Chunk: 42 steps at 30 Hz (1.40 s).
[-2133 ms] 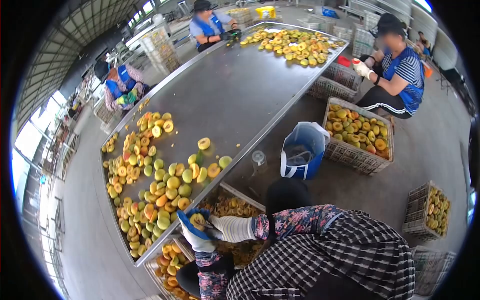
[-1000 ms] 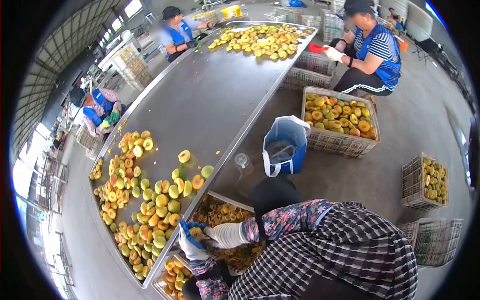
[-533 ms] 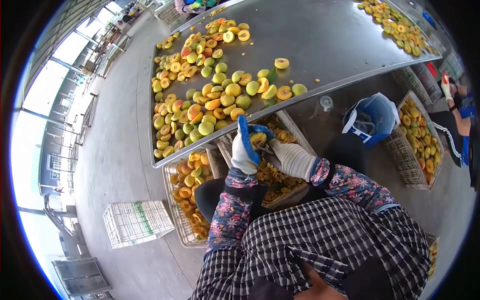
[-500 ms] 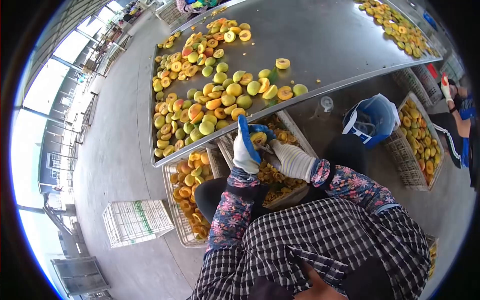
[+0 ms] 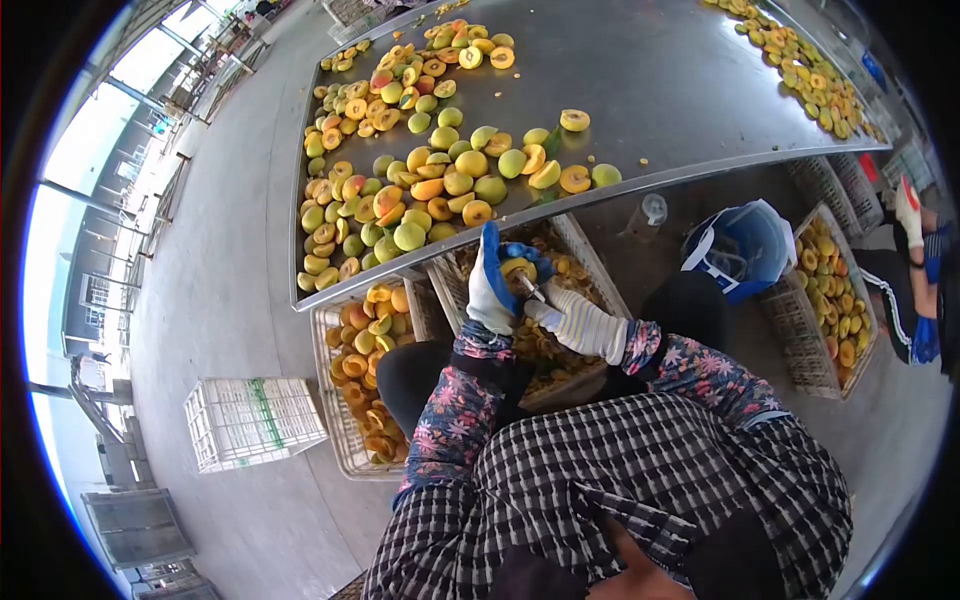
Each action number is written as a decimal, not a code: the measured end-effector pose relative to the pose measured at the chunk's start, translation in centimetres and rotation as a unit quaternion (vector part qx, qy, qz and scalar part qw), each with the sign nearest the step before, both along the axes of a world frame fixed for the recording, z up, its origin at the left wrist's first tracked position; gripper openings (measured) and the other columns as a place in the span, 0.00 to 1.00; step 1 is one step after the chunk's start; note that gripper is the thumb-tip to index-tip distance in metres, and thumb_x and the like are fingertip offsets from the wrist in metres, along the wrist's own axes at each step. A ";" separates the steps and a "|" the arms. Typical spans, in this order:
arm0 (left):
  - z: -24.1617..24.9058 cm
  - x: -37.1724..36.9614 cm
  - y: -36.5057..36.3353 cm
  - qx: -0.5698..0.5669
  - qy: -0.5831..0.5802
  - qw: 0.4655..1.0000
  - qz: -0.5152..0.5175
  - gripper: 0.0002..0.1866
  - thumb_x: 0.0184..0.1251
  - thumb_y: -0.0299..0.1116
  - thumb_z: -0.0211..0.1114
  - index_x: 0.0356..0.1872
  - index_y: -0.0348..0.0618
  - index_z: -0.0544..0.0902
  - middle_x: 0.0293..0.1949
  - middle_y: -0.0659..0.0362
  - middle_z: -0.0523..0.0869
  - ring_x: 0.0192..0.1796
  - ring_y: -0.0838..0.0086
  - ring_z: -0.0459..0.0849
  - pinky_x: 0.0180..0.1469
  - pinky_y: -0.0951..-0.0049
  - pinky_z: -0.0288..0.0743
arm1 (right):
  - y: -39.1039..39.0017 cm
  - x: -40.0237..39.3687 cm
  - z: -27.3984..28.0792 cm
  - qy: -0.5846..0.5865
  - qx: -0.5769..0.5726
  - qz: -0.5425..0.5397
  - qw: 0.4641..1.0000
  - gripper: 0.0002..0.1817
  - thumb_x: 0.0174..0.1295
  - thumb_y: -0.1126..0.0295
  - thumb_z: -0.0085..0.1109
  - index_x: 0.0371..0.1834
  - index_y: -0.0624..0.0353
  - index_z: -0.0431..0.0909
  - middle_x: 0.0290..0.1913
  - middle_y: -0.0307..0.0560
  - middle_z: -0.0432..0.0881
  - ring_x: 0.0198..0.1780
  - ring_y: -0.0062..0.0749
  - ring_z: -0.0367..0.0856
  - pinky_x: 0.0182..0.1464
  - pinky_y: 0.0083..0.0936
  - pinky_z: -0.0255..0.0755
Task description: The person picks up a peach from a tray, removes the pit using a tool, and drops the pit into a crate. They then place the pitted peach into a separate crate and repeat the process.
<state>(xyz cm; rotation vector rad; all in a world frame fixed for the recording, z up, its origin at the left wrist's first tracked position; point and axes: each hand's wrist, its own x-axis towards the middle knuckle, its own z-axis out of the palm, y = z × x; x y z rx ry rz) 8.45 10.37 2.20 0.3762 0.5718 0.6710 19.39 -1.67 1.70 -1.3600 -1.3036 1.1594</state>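
My left hand, in a white and blue glove, holds a yellow fruit half above a crate. My right hand, in a striped glove, grips a small metal tool whose tip is at the fruit. Below both hands, the crate holds many small fruit pieces. Just beyond them is the edge of the metal table, with a heap of halved and whole green-yellow fruit on its left part.
A crate of fruit halves stands left of my legs, with a white crate farther left. To the right are a blue bucket, a clear cup and another fruit crate. A co-worker's gloved hand shows at far right.
The view has shifted slightly. My right hand and the tool have turned a little against the fruit, which stays in my left hand. The co-worker's gloved hand has moved lower.
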 end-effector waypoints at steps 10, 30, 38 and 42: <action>0.4 0.0 -0.6 0.033 0.044 0.998 0.015 0.30 0.72 0.59 0.59 0.24 0.39 0.80 0.27 0.50 0.83 0.30 0.51 0.87 0.36 0.50 0.86 | -0.5 0.6 2.9 0.142 -0.190 0.047 0.970 0.20 0.76 0.57 0.53 0.60 0.61 0.71 0.41 0.45 0.81 0.39 0.31 0.78 0.46 0.28 0.73; 0.0 -1.9 1.1 -0.023 -0.069 0.995 0.069 0.21 0.73 0.55 0.61 0.33 0.47 0.80 0.34 0.59 0.85 0.43 0.57 0.85 0.53 0.49 0.82 | -0.5 3.6 0.9 -0.336 0.019 0.140 0.931 0.23 0.70 0.52 0.54 0.51 0.63 0.74 0.37 0.65 0.84 0.43 0.61 0.83 0.46 0.47 0.76; 6.1 -12.6 4.4 0.421 0.532 0.714 0.175 0.21 0.73 0.45 0.63 0.46 0.32 0.87 0.38 0.54 0.90 0.35 0.68 0.88 0.39 0.74 0.77 | -0.8 4.5 0.8 -0.404 -0.104 0.203 0.886 0.23 0.69 0.50 0.53 0.52 0.60 0.75 0.38 0.62 0.85 0.44 0.59 0.84 0.48 0.47 0.76; 6.9 -13.6 7.6 0.574 0.635 0.504 0.112 0.18 0.67 0.43 0.66 0.47 0.38 0.87 0.43 0.48 0.89 0.47 0.60 0.87 0.53 0.66 0.76 | -0.5 3.9 2.2 -0.397 -0.134 0.240 0.876 0.22 0.69 0.50 0.54 0.50 0.60 0.78 0.40 0.59 0.86 0.46 0.55 0.85 0.50 0.44 0.77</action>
